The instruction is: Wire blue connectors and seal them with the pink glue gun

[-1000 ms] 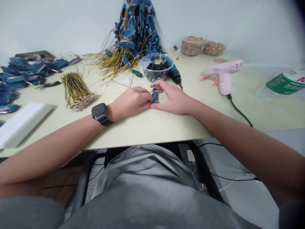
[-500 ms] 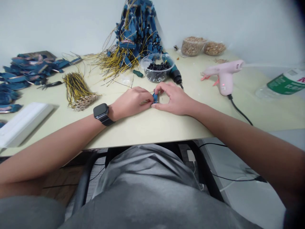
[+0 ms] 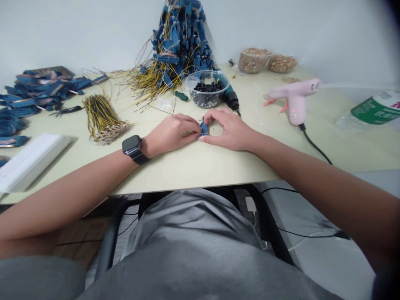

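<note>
A small blue part (image 3: 203, 126) stands on edge just above the table, between my two hands. My right hand (image 3: 229, 129) is closed on it, thumb at the near end and fingertips at the far end. On its left side my left hand (image 3: 179, 132) pinches a thin wire (image 3: 187, 133), whose end is hidden by the fingers. Its fingertips meet the blue part or come very close to it. A dark watch (image 3: 134, 148) is on my left wrist.
Behind my hands stand a clear tub (image 3: 208, 98) of black pieces, a power screwdriver (image 3: 231, 98) and a heap of blue parts with yellow wires (image 3: 178, 46). Left lie a wire bundle (image 3: 103, 118), pliers (image 3: 70, 110) and a white box (image 3: 33, 160); right, a pink glue gun (image 3: 295, 100) and bottle (image 3: 371, 110).
Both hands stay in nearly the same place. The blue part looks slightly turned between my fingers, and the left fingers have shifted a little around the wire.
</note>
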`<action>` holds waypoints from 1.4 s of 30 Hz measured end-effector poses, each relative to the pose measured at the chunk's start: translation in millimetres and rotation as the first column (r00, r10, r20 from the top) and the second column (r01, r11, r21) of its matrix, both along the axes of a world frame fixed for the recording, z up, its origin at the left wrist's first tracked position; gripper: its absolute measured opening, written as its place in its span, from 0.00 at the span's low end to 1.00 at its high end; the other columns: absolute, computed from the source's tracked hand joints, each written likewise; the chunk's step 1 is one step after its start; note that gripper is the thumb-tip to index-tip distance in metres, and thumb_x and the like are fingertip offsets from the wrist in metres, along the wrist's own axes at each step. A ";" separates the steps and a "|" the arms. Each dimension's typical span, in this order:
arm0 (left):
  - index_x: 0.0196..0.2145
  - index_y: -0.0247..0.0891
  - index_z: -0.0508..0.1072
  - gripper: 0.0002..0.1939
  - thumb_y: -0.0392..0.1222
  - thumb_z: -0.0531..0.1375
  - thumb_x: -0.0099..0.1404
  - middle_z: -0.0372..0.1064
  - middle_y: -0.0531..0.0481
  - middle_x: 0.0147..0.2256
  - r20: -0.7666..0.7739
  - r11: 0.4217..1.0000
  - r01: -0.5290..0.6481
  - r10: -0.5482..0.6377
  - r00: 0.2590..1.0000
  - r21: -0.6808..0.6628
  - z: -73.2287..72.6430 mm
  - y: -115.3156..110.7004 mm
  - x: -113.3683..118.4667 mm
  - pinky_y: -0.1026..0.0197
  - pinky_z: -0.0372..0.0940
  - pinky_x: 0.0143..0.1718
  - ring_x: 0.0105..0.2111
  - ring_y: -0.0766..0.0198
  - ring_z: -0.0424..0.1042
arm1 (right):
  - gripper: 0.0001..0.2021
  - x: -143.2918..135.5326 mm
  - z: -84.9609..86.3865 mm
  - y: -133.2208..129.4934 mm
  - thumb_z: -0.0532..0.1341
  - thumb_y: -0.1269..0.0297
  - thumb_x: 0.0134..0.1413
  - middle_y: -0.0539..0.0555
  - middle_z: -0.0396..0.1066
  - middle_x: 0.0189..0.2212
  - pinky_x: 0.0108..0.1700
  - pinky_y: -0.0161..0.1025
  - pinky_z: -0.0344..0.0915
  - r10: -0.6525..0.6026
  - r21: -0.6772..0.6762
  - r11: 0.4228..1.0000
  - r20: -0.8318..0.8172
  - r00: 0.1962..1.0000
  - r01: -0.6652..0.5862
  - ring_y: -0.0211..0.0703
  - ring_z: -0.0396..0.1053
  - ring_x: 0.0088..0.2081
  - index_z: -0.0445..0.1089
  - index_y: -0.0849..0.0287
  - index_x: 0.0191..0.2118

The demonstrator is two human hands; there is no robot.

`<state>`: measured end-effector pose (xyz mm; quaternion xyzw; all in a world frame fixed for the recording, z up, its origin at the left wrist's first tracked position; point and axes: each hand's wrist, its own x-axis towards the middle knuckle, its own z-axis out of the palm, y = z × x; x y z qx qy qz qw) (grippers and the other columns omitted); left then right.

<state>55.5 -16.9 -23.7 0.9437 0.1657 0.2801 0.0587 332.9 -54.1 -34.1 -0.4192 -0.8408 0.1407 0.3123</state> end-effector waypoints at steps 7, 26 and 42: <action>0.48 0.42 0.93 0.14 0.44 0.65 0.83 0.92 0.42 0.49 0.000 1.000 -0.004 0.004 1.000 -0.013 -1.6 2.2 -1.3 0.52 0.84 0.56 0.47 0.53 0.92 | 0.23 2.4 5.1 -1.2 0.76 0.41 0.59 0.60 0.84 0.54 0.66 0.66 0.69 0.002 -0.055 0.998 -0.014 1.000 -0.003 0.71 0.76 0.60 0.76 0.49 0.50; 0.47 0.41 0.92 0.13 0.46 0.66 0.82 0.93 0.42 0.48 0.003 0.997 -0.004 0.004 1.000 -0.073 4.9 -0.6 -0.1 0.54 0.83 0.55 0.47 0.52 0.92 | 0.15 16.3 4.4 16.0 0.78 0.48 0.63 0.57 0.86 0.54 0.70 0.67 0.73 0.046 -0.147 0.988 -0.051 0.998 -0.053 0.66 0.79 0.60 0.85 0.47 0.51; 0.46 0.42 0.92 0.14 0.48 0.65 0.79 0.93 0.44 0.47 -0.001 0.995 -0.022 0.022 1.000 -0.101 7.3 -2.4 -0.1 0.54 0.81 0.51 0.44 0.52 0.91 | 0.16 14.5 4.9 15.5 0.80 0.47 0.61 0.58 0.87 0.55 0.71 0.72 0.71 0.023 -0.144 0.989 -0.047 0.999 -0.030 0.71 0.78 0.62 0.85 0.46 0.50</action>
